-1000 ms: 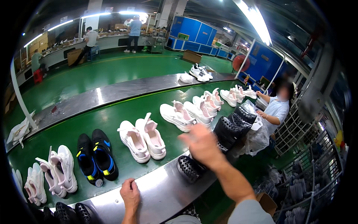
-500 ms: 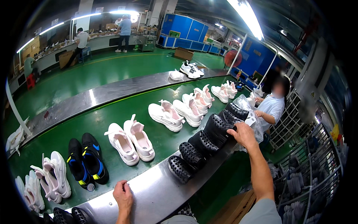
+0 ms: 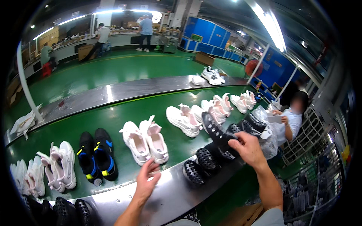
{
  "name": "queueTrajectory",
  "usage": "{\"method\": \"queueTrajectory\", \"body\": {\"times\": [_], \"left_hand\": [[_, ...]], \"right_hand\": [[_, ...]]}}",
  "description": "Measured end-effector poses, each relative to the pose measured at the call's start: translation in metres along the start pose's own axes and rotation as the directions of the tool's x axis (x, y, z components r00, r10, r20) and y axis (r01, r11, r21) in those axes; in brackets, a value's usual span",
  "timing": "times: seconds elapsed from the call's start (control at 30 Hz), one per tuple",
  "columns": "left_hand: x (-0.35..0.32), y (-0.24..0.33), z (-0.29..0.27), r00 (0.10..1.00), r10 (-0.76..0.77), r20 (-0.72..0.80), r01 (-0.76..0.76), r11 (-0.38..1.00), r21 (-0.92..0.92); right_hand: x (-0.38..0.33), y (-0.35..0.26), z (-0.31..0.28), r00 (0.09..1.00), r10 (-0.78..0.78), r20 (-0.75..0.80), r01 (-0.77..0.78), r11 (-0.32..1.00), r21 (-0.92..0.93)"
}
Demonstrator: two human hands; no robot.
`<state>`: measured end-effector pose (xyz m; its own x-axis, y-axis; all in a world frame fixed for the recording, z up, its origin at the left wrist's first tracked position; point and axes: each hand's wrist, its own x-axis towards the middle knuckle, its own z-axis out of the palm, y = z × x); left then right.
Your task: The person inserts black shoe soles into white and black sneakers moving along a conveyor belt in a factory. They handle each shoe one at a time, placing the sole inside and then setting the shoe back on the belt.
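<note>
Raised off the steel ledge (image 3: 158, 197) is a black perforated clog (image 3: 215, 130), gripped at one end by my right hand (image 3: 249, 148). It tilts with its holed face toward me. Under and beside it, more black clogs (image 3: 207, 159) stand in a row on the ledge. My left hand (image 3: 147, 180) is in front of a pair of white sneakers (image 3: 141, 141), fingers apart and holding nothing. To their left stand black sneakers with blue and yellow trim (image 3: 98, 154). White slip-on sneakers (image 3: 62, 165) line the green belt (image 3: 115, 113) on both sides.
More black clogs (image 3: 71, 211) sit at the lower left. A co-worker (image 3: 292, 120) at the right holds a pale flat piece beside clear plastic bags (image 3: 268, 141). A wire rack (image 3: 313, 192) stands at lower right. Beyond the belt runs another steel ledge (image 3: 139, 88).
My right hand has lifted a clog from the row and tilted it. My left hand has risen off the ledge toward the white sneakers, its fingers opening. The whole view has shifted.
</note>
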<state>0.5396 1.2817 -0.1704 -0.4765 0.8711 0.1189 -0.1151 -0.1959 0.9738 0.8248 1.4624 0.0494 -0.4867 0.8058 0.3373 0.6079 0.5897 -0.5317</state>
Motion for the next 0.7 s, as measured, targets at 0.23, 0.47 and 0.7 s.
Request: {"method": "queueTrajectory", "body": {"times": [0.23, 0.47, 0.7], "left_hand": [[0.052, 0.043, 0.068, 0.987, 0.089, 0.133, 0.016, 0.773, -0.634], [0.075, 0.029, 0.053, 0.973, -0.133, 0.187, 0.219, 0.782, -0.583], [0.199, 0.018, 0.007, 0.959, 0.272, 0.079, -0.21, 0.498, 0.841]], "right_hand": [[-0.015, -0.047, 0.084, 0.887, -0.044, 0.46, -0.046, 0.982, 0.182], [0.018, -0.03, 0.114, 0.801, 0.056, 0.596, -0.058, 0.998, -0.017], [0.079, -0.014, 0.151, 0.583, 0.308, 0.752, -0.458, 0.889, -0.01]]}}
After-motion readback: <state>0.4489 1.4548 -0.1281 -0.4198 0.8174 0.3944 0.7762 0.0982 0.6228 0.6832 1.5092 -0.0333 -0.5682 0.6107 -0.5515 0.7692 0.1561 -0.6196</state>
